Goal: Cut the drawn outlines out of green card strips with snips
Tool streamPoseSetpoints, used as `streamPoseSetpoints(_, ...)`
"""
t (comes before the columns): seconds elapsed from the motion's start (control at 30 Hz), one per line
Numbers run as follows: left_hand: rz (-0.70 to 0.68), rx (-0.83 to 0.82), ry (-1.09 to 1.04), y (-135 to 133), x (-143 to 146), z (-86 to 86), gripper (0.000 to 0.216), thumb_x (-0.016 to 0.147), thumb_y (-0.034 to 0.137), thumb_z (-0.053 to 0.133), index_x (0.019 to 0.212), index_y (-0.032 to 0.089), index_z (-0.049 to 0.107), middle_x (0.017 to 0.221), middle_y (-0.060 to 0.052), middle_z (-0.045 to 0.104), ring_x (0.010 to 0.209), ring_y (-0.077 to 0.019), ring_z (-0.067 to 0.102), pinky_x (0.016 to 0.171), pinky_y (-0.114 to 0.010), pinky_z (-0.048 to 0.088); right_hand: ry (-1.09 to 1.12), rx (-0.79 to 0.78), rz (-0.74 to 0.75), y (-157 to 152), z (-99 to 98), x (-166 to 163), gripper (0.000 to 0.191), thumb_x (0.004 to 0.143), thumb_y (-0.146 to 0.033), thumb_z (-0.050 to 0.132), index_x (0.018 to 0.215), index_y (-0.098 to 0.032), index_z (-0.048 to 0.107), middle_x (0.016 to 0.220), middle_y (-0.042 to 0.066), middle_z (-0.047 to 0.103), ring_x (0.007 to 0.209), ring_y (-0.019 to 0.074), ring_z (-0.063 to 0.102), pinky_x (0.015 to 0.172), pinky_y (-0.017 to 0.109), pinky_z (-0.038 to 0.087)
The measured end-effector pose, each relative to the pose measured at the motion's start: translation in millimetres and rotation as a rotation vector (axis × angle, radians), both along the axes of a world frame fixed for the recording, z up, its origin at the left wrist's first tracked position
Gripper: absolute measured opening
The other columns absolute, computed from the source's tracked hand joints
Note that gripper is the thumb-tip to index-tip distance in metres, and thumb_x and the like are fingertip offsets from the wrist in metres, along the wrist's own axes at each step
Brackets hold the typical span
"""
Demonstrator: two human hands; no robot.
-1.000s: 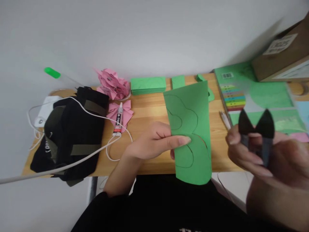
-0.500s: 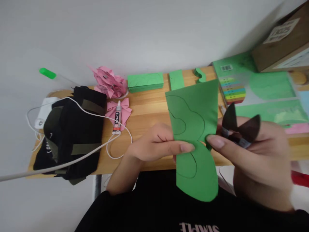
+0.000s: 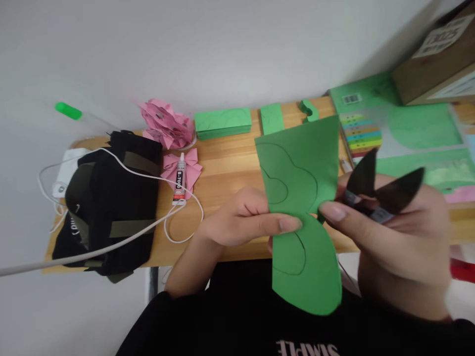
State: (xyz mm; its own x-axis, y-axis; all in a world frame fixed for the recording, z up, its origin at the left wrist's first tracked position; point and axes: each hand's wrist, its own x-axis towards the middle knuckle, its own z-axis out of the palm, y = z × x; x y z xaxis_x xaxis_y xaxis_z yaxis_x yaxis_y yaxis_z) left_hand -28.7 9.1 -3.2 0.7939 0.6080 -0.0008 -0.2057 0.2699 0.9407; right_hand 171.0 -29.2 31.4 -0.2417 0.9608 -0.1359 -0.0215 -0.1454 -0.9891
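A sheet of green paper (image 3: 302, 163) with curved pencil-like outlines is held up in front of my chest. Its lower right edge is cut round, with a notch halfway up. My left hand (image 3: 247, 220) grips it at the narrow middle, thumb on top and fingers behind. In my right hand (image 3: 393, 247) are scissors (image 3: 401, 195), their dark blades spread apart and pointing up and away; the handles are hidden. The right thumb also presses at the notch, where a small dark green bit of paper shows.
Along the wall sit a green paper stack (image 3: 224, 121), a smaller green piece (image 3: 271, 118), a curved green cutout (image 3: 308, 111) and a pink paper flower (image 3: 166, 123). Left are a glue tube (image 3: 179, 180), white cable (image 3: 126, 242) and black bag (image 3: 126, 202). A cardboard box (image 3: 426, 74) stands right.
The scissors have tipped to the right in my right hand, showing more of their blades. The paper and my left hand stay nearly in place; the view has shifted slightly.
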Motion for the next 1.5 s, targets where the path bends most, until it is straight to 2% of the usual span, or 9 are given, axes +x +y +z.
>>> streamPoseSetpoints(0.07, -0.013, -0.041, -0.007, -0.3, 1.4, -2.5, 0.038, 0.088, 0.046, 0.063, 0.064, 0.017, 0.066, 0.058, -0.001, 0.063, 0.054, -0.0109, 0.057, 0.052, -0.022, 0.049, -0.086, 0.149, -0.082, 0.9, -2.3, -1.5, 0.022, 0.087, -0.031, 0.072, 0.069, -0.028, 0.06, 0.058, -0.002, 0.042, 0.053, 0.0151, 0.032, 0.047, 0.031, 0.024)
streamPoseSetpoints(0.13, -0.024, -0.086, -0.013, -0.1, 2.7, -5.5, 0.04, 0.088, 0.049, 0.063, 0.064, 0.016, 0.065, 0.057, -0.001, 0.062, 0.053, -0.0107, 0.056, 0.05, -0.022, 0.048, -0.093, 0.221, -0.08, 3.0, -5.2, -3.2, 0.021, 0.087, -0.025, 0.072, 0.069, -0.027, 0.061, 0.058, -0.003, 0.043, 0.052, 0.0134, 0.034, 0.046, 0.028, 0.027)
streamPoseSetpoints(0.37, 0.024, -0.097, 0.049, 1.9, 2.3, -9.2, 0.045, 0.089, 0.05, 0.062, 0.061, 0.014, 0.064, 0.056, -0.003, 0.06, 0.053, -0.0105, 0.054, 0.051, -0.023, 0.045, -0.021, 0.294, -0.034, 9.8, -13.6, -6.8, 0.026, 0.088, -0.008, 0.063, 0.068, -0.023, 0.058, 0.059, -0.006, 0.042, 0.051, 0.0089, 0.032, 0.045, 0.024, 0.026)
streamPoseSetpoints(0.57, 0.081, -0.135, 0.109, 1.5, 1.8, -7.0, 0.045, 0.086, 0.051, 0.065, 0.06, 0.014, 0.065, 0.056, -0.003, 0.061, 0.053, -0.0105, 0.055, 0.052, -0.023, 0.043, -0.034, 0.345, -0.003, 15.1, -19.0, -7.5, 0.035, 0.087, -0.006, 0.063, 0.062, -0.02, 0.042, 0.059, -0.008, 0.031, 0.052, 0.0074, 0.025, 0.045, 0.022, 0.022)
streamPoseSetpoints(0.7, 0.083, -0.147, 0.131, 1.8, 2.1, -9.0, 0.046, 0.084, 0.054, 0.065, 0.063, 0.014, 0.066, 0.057, -0.003, 0.063, 0.053, -0.0111, 0.057, 0.052, -0.024, 0.046, -0.038, 0.362, -0.003, 17.5, -21.2, -7.6, 0.037, 0.088, -0.006, 0.062, 0.062, -0.019, 0.039, 0.06, -0.008, 0.028, 0.052, 0.0072, 0.023, 0.044, 0.021, 0.02)
streamPoseSetpoints(1.03, 0.131, -0.136, 0.222, 1.8, 3.7, -1.7, 0.044, 0.083, 0.052, 0.066, 0.064, 0.013, 0.066, 0.058, -0.003, 0.065, 0.052, -0.0109, 0.059, 0.051, -0.023, 0.049, -0.013, 0.308, -0.019, 20.1, -19.8, -6.1, 0.04, 0.085, -0.006, 0.064, 0.058, -0.018, 0.037, 0.058, -0.008, 0.027, 0.052, 0.0067, 0.022, 0.045, 0.02, 0.021)
streamPoseSetpoints(1.17, 0.15, -0.085, 0.293, 2.5, 8.3, 7.0, 0.041, 0.086, 0.046, 0.063, 0.062, 0.013, 0.064, 0.055, -0.002, 0.063, 0.052, -0.0106, 0.058, 0.05, -0.022, 0.047, 0.113, 0.182, -0.029, 21.8, -33.6, -2.2, 0.034, 0.085, -0.017, 0.068, 0.059, -0.019, 0.048, 0.058, -0.007, 0.036, 0.051, 0.0077, 0.029, 0.046, 0.021, 0.029)
streamPoseSetpoints(1.3, 0.137, -0.036, 0.315, 1.3, 14.4, 13.7, 0.043, 0.09, 0.044, 0.058, 0.06, 0.013, 0.063, 0.055, -0.002, 0.063, 0.054, -0.0104, 0.058, 0.052, -0.021, 0.046, 0.181, 0.029, -0.149, 21.3, -55.1, 5.5, 0.039, 0.075, -0.036, 0.082, 0.058, -0.02, 0.05, 0.056, -0.006, 0.039, 0.048, 0.0089, 0.034, 0.044, 0.023, 0.034)
streamPoseSetpoints(1.5, 0.124, 0.002, 0.326, -2.4, 20.3, 19.9, 0.044, 0.092, 0.043, 0.057, 0.06, 0.013, 0.059, 0.055, 0.002, 0.057, 0.053, -0.0076, 0.052, 0.052, -0.02, 0.038, 0.175, 0.06, -0.181, 19.3, -66.5, 14.8, 0.042, 0.072, -0.04, 0.084, 0.056, -0.021, 0.05, 0.053, -0.006, 0.041, 0.046, 0.0096, 0.035, 0.043, 0.024, 0.036)
